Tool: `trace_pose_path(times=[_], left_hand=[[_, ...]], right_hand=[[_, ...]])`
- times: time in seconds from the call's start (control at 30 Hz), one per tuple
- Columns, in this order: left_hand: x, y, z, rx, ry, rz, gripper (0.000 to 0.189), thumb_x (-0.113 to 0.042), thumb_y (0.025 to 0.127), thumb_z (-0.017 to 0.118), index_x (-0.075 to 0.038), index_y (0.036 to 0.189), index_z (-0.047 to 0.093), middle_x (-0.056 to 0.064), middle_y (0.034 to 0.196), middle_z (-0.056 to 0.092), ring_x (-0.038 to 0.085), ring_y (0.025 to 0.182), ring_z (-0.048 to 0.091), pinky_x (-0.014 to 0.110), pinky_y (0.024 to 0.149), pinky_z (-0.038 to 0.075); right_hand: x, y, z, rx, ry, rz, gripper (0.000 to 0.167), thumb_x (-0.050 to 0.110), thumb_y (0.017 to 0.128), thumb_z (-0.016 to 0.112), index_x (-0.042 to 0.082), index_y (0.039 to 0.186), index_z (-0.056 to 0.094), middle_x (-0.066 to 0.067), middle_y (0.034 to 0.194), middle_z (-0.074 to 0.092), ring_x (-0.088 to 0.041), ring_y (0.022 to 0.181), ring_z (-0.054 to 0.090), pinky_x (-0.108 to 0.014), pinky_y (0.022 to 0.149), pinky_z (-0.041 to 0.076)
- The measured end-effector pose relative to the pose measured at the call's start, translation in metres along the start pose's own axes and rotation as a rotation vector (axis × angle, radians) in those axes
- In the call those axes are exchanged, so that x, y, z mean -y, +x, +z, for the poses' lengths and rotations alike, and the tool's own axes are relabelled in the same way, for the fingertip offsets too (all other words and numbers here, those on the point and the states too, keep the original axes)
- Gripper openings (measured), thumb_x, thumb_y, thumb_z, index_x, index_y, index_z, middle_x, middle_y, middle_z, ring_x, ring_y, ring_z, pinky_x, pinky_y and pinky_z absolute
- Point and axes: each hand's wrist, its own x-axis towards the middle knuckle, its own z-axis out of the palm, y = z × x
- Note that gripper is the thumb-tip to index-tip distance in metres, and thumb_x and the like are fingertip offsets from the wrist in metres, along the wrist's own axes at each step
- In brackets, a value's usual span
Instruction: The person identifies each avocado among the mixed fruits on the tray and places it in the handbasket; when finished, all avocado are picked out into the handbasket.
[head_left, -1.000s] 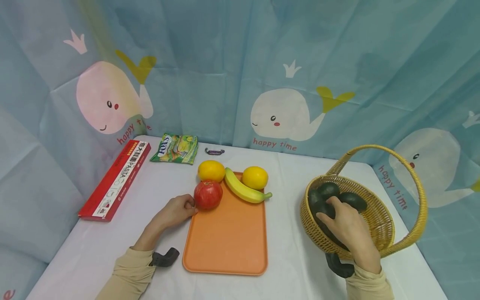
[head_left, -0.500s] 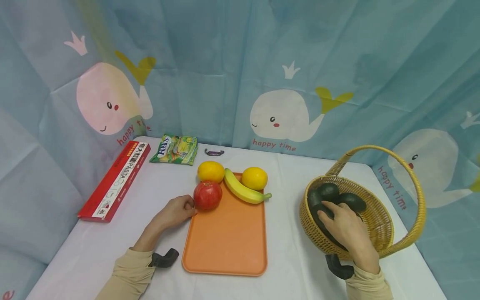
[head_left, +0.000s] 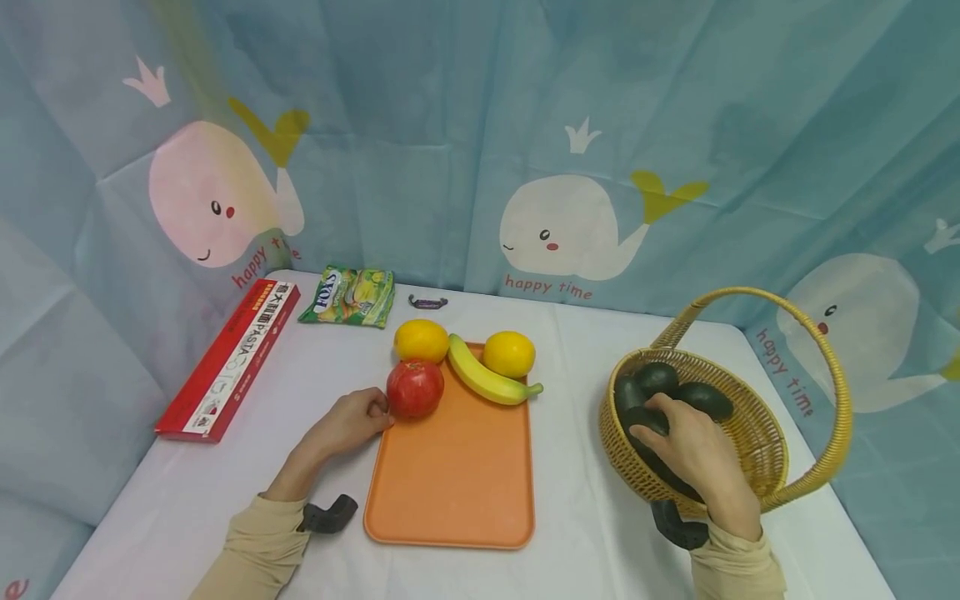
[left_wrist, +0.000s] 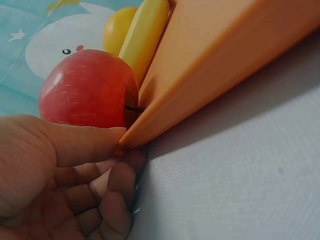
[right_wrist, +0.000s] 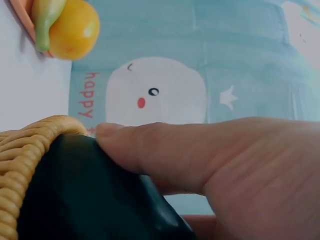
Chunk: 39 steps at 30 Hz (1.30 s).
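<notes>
My left hand point(head_left: 352, 425) pinches the left rim of an orange tray point(head_left: 450, 483), thumb on top and curled fingers below, as the left wrist view shows. Close by that thumb, a red apple point(head_left: 415, 389) sits at the tray's edge. A banana point(head_left: 491, 379) and two yellow lemon-like fruits, one at the left point(head_left: 422, 341) and one at the right point(head_left: 509, 354), lie at the tray's far end. Inside a wicker basket point(head_left: 757, 454), my right hand point(head_left: 697, 446) grips a dark green avocado point(right_wrist: 90, 185) between thumb and fingers; several similar avocados point(head_left: 705, 401) lie around it.
The basket's tall arched handle point(head_left: 836, 383) rises to the right of my right hand. A red pasta box point(head_left: 228, 362) lies at the left, with a green FOX'S candy bag point(head_left: 352, 297) and a small purple wrapped candy point(head_left: 428, 302) at the back. A whale-print curtain point(head_left: 420, 167) hangs behind.
My right hand's fingers shift slightly on the avocado within the basket. My left hand keeps its place at the tray rim, and the fruits stay put.
</notes>
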Motion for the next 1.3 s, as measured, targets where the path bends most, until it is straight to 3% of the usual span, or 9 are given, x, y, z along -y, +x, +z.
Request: trace_pose_path(times=[0.3,0.5,0.8,0.9,1.07,1.17,1.3], left_hand=[[-0.001,-0.001,0.0,-0.002,0.0,-0.004,0.016,-0.013,0.089,0.063,-0.001,0.1,0.061,0.006,0.077,0.058,0.017,0.07,0.051,0.029,0.063,0.042],[-0.001,-0.002,0.0,-0.005,0.001,-0.009,0.017,-0.013,0.089,0.064,0.0,0.099,0.061,0.005,0.076,0.057,0.016,0.07,0.05,0.028,0.062,0.041],[-0.003,-0.002,-0.001,0.001,0.001,-0.009,0.017,-0.013,0.089,0.064,0.0,0.1,0.061,0.005,0.077,0.057,0.017,0.071,0.05,0.028,0.063,0.042],[-0.002,-0.002,-0.001,0.002,0.003,-0.008,0.016,-0.013,0.089,0.064,0.0,0.099,0.061,0.005,0.076,0.057,0.017,0.07,0.05,0.029,0.063,0.041],[-0.002,-0.002,-0.002,0.006,0.007,-0.003,0.016,-0.013,0.088,0.064,-0.001,0.097,0.061,0.005,0.075,0.056,0.016,0.07,0.05,0.028,0.062,0.04],[-0.002,-0.002,-0.002,0.005,0.002,-0.004,0.016,-0.013,0.088,0.064,-0.001,0.098,0.061,0.005,0.076,0.057,0.016,0.07,0.05,0.027,0.062,0.041],[-0.002,-0.001,-0.002,0.001,0.002,-0.005,0.016,-0.013,0.089,0.065,-0.001,0.099,0.061,0.005,0.076,0.058,0.016,0.071,0.05,0.028,0.063,0.041]], right_hand=[[0.001,0.004,0.002,0.016,0.005,-0.011,0.048,0.034,0.089,0.068,0.004,0.126,0.063,-0.024,0.121,0.065,-0.046,0.104,0.063,-0.056,0.081,0.05],[0.003,0.004,0.006,0.028,-0.024,-0.036,0.042,0.031,0.088,0.07,0.011,0.125,0.065,-0.025,0.128,0.058,-0.05,0.111,0.055,-0.06,0.077,0.049],[-0.001,0.004,0.01,-0.02,-0.013,-0.158,0.042,0.013,0.078,0.079,0.009,0.117,0.063,-0.019,0.127,0.061,-0.046,0.115,0.053,-0.058,0.088,0.046],[-0.005,0.003,0.01,0.012,0.006,-0.129,0.043,0.02,0.084,0.074,0.009,0.124,0.062,-0.027,0.134,0.053,-0.05,0.117,0.052,-0.061,0.088,0.046],[-0.012,0.001,0.009,0.105,0.043,0.004,0.059,0.038,0.096,0.057,0.006,0.144,0.043,-0.035,0.139,0.041,-0.057,0.116,0.051,-0.065,0.086,0.044],[-0.012,0.001,0.008,0.088,0.084,0.064,0.061,0.039,0.095,0.057,0.003,0.142,0.041,-0.033,0.136,0.045,-0.054,0.113,0.053,-0.063,0.085,0.045],[-0.013,0.002,0.007,0.007,0.177,0.104,0.051,0.029,0.089,0.064,0.001,0.128,0.045,-0.028,0.129,0.049,-0.044,0.108,0.055,-0.055,0.082,0.047]])
